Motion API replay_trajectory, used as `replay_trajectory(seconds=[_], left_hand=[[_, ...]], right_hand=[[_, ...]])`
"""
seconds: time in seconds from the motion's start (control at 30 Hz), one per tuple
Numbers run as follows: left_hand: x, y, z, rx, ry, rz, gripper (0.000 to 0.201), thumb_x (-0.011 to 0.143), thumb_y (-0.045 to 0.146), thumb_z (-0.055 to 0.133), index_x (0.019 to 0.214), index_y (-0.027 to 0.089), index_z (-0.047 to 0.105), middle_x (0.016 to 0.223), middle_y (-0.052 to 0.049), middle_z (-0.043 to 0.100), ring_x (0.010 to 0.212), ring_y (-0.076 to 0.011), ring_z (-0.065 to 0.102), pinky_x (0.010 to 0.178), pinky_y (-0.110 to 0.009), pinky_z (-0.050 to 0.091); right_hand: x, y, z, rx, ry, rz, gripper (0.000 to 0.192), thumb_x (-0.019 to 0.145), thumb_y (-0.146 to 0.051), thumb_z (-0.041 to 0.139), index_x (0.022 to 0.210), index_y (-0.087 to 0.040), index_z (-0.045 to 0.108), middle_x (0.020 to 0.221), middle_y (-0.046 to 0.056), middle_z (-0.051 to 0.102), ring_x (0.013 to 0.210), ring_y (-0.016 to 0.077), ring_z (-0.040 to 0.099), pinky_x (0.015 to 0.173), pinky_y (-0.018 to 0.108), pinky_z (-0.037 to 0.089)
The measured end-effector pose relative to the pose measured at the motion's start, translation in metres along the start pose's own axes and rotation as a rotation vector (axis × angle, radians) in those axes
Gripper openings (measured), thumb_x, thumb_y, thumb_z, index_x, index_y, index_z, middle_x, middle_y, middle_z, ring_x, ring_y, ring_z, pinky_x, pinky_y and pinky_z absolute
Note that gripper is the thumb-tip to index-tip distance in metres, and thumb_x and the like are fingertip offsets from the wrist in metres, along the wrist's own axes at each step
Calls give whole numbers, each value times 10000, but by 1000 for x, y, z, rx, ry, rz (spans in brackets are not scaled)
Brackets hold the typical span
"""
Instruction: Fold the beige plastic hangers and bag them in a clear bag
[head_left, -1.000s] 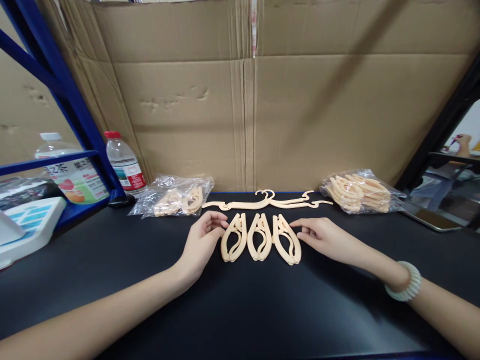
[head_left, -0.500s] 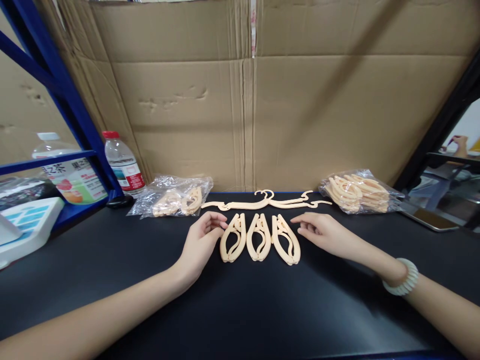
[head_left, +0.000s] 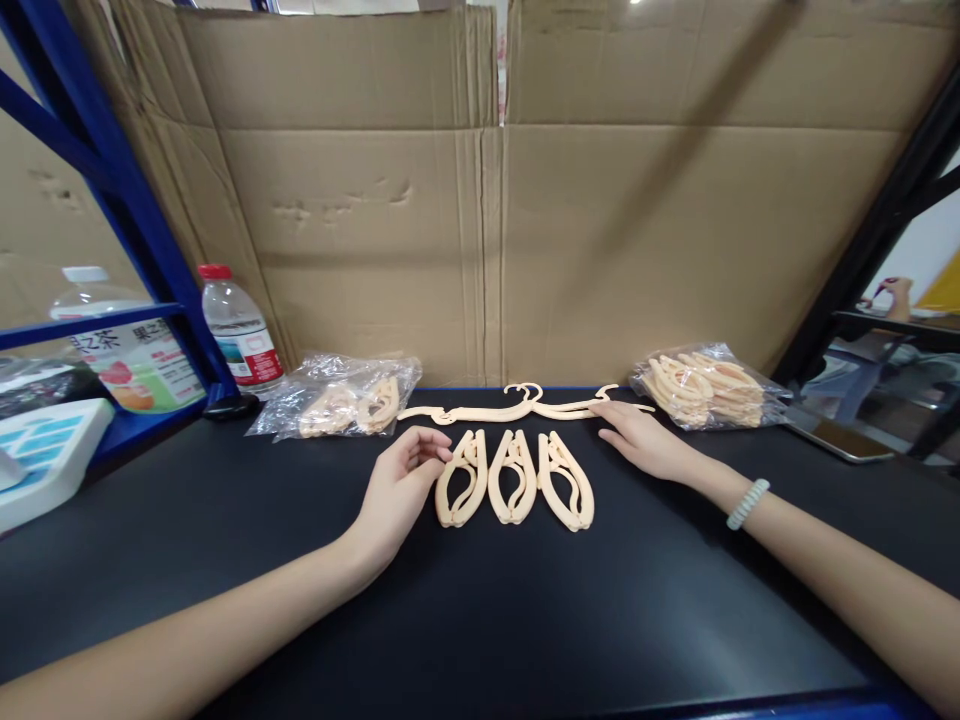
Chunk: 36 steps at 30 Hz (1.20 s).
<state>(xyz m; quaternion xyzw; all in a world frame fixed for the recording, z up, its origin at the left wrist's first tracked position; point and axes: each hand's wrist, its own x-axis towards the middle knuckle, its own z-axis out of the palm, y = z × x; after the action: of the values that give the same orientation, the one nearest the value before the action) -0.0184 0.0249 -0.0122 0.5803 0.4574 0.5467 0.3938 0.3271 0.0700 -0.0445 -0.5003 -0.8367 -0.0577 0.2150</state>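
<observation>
Hangers (head_left: 514,490) unmarked; bottle label (head_left: 127,362) reads 茶.

A black table (head_left: 487,620) carries three folded peach hangers (head_left: 512,490) side by side at its centre, an unfolded hanger (head_left: 517,408) stretched behind them, a bag of hangers (head_left: 337,405) at left, a fuller bag (head_left: 701,385) at right, and a water bottle (head_left: 238,330) far left.

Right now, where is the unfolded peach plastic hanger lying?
In the head view, the unfolded peach plastic hanger lies mid-table near the cardboard wall, just behind three folded peach hangers, with the right hand at its right arm.
</observation>
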Motion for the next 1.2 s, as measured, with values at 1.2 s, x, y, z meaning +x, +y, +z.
replay_trajectory(seconds=[1.2], left_hand=[[4,0,-4,-89,30,-59,313,592,191,629,900,133,634,888,-59,665,898,-211,590,869,-345,442]], right_hand=[[-3,-21,-39,349,279,144,181,856,-377,553,870,-196,559,808,49,633,728,198,594,663,324,479]])
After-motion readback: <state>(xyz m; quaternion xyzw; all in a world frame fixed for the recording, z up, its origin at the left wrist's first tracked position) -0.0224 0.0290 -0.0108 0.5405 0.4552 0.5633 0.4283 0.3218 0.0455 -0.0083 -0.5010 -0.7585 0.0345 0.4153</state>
